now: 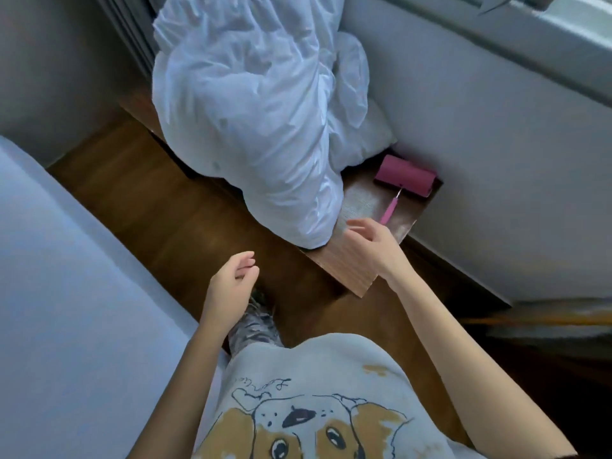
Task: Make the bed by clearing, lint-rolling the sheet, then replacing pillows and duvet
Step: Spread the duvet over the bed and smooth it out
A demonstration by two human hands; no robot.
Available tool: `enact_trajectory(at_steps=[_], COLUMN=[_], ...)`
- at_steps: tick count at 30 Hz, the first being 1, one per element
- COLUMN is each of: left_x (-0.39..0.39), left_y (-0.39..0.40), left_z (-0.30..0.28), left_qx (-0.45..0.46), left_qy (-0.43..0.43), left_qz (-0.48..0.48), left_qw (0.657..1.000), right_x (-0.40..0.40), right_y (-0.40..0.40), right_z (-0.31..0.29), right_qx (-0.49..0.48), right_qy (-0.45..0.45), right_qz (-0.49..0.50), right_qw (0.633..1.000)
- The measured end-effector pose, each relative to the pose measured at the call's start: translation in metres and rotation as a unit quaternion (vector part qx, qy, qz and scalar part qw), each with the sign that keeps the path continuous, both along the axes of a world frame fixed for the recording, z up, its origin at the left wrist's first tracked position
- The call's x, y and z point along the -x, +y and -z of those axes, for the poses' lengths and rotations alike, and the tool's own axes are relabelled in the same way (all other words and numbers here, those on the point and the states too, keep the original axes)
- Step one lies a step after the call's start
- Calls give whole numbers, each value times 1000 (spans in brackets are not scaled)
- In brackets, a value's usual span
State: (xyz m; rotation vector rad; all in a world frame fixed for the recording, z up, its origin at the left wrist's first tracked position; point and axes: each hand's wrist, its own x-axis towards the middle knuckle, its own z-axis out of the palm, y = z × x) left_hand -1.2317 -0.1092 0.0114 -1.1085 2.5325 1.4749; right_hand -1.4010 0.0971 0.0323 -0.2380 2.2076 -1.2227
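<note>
Head view looks straight down past your chest, and your right hand [371, 241] hovers over the near end of a low wooden bench [347, 266], fingers loosely curled and slightly spread, holding nothing, its fingertips just short of the lint roller [404, 179]. That roller lies on the bench's far corner against the wall: a fat pink cylinder with a matte paper-like surface and a thin pink handle pointing back toward your hand. Your left hand [231, 279] hangs in the air above the floor, fingers relaxed and gently bent, empty too. Heaped on the bench beside the roller sits the duvet [245, 120], white, glossy and deeply crumpled, bulging over the bench's front edge; a white pillow [377, 127] peeks out flat from under it near the wall. The bare bed sheet [66, 293] fills the lower left, pale, smooth and taut. Dark wood-grain flooring [149, 200] runs between bed and bench. Your pale T-shirt [314, 392] carries a cartoon dog face in tan and white, with a small scribbled line of script above it that you cannot read from here.
</note>
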Motion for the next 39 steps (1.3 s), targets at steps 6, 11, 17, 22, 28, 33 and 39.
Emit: enact_trajectory(at_steps=[6,11,17,22,28,33,39], left_x=[87,163,268,334,424,480,503], left_y=[-168,-297,-368,-378,-404,-436,-502], left_z=[-13,-51,-59,-55,-44,-37,-15], left_qx=[33,77,93,140,184,247,-20], left_qy=[34,51,58,71,58,83,0], left_qz=[71,111,144,194,171,141,119], left_qw=[996,989,983,968,966,955,993], right_x=[37,72,148,246,371,420,430], right_y=[-116,-197,-224,-233,-240,-251,-285], right_z=[17,-6,-12,2,38,55,82], right_qx=[6,0,-33,-32,-172,-225,-58], right_qy=[4,62,94,124,84,8,-42], right_qz=[165,255,345,397,342,307,411], right_qw=[986,965,933,909,920,925,909])
